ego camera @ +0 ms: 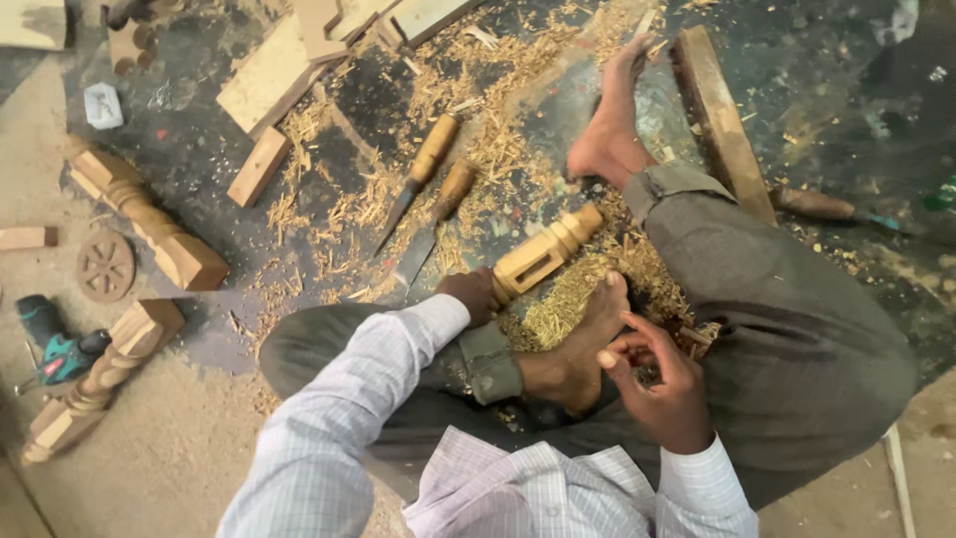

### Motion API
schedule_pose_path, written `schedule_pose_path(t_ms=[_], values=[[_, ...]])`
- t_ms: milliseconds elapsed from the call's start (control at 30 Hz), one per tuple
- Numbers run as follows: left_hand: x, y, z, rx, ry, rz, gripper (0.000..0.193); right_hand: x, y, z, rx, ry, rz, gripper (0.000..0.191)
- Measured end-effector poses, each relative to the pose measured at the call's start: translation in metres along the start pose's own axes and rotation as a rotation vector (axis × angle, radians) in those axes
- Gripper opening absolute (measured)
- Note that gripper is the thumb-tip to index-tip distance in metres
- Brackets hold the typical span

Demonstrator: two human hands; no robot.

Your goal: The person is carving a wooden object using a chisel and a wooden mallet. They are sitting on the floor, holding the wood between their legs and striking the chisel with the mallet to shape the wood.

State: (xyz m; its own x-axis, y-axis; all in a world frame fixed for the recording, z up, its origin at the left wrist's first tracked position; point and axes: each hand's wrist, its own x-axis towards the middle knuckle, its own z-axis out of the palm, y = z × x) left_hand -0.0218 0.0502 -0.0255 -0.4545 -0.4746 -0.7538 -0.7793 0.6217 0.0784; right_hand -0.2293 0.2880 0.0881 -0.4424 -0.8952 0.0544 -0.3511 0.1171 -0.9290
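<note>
Here the left hand (pixel 474 293) is closed around the lower end of a turned wooden leg (pixel 546 253), which lies tilted on the wood shavings (pixel 558 299) just beside the bare foot (pixel 583 344). The right hand (pixel 659 384) rests near this foot with fingers loosely curled, holding nothing I can see. Two chisels (pixel 428 184) lie on the floor just beyond the leg.

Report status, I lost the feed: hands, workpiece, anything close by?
Left hand grips pale turned wooden spindle. Right hand empty by bare foot. Two wooden-handled chisels lie beside, wood shavings underneath.
</note>
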Motion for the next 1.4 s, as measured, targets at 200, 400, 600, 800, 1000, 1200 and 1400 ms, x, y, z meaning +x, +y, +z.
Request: schedule_pose_path(t_ms=[200, 400, 600, 800, 1000, 1200, 1400], values=[[-0.007, -0.008, -0.01, -0.125, 0.053, -0.02, 0.066, 0.011, 0.039, 0.008, 0.052, 0.084, 0.114, 0.043], [0.009, -0.057, -0.04, -0.439, 0.494, -0.291, 0.083, 0.042, 0.092, -0.031, -0.113, 0.257, 0.032, 0.027], [0.043, -0.079, -0.059, -0.331, 0.783, -0.481, 0.052, 0.15, 0.144, -0.104, -0.757, 0.119, -0.082, 0.036], [0.069, -0.111, -0.077, -0.318, 0.721, -0.473, 0.07, 0.221, 0.164, -0.097, -0.952, -0.179, 0.246, 0.062], [0.076, -0.122, -0.084, -0.192, 0.545, -0.376, 0.073, 0.235, 0.181, -0.094, -1.061, -0.261, 0.378, 0.068], [0.046, -0.108, -0.106, -0.491, 0.715, -0.261, 0.071, 0.245, 0.205, -0.1, -1.112, -0.247, 0.321, 0.078], [0.009, -0.091, -0.12, -1.076, 1.241, 0.388, 0.043, 0.252, 0.204, -0.098, -1.281, -0.337, 0.457, 0.071]])
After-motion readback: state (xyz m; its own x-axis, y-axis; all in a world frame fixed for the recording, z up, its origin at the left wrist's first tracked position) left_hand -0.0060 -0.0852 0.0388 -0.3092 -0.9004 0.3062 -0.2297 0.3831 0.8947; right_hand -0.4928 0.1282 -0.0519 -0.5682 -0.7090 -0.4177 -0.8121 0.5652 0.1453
